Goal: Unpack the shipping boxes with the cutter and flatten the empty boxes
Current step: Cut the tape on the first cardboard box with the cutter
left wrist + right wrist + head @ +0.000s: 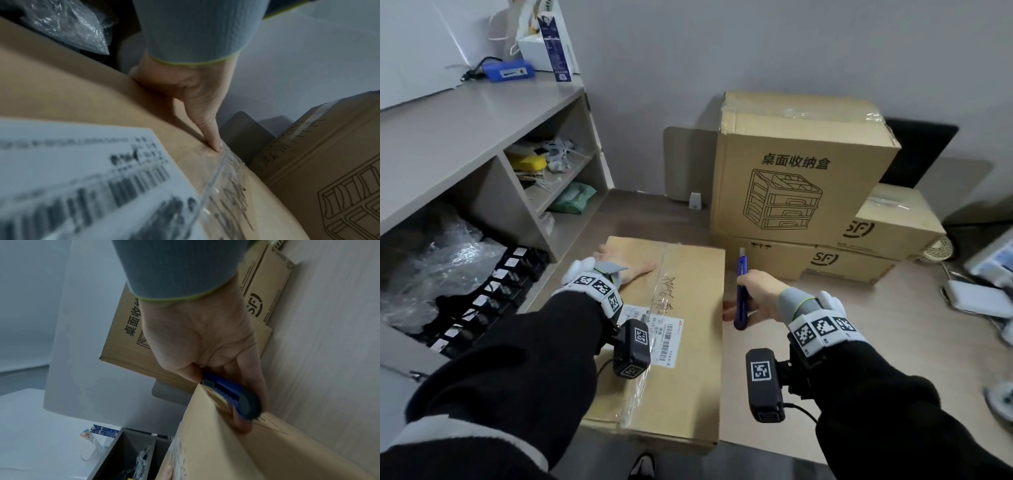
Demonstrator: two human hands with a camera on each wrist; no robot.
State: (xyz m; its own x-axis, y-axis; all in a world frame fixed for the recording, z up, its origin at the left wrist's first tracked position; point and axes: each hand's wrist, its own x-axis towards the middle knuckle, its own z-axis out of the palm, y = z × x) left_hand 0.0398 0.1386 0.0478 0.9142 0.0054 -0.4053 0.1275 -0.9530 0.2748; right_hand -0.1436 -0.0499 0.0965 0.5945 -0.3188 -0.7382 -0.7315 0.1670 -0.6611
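From the head view, a sealed shipping box [674,329] lies on the surface [825,329] in front of the person, its taped seam running near to far and a white label [664,339] on its near left part. The left hand [619,265] lies flat on the far left of the box top, fingers spread and holding nothing. The right hand [760,294] grips a blue cutter [741,291] just beside the box's right edge, tip pointing far. Behind it stand a tall printed carton [801,168] and two SF boxes [822,260]. In the left wrist view, the left hand [185,84] presses the cardboard, thumb straight beside the tape. In the right wrist view, the right hand [209,350] has its fingers curled round the cutter [232,395] at the box's upper right edge
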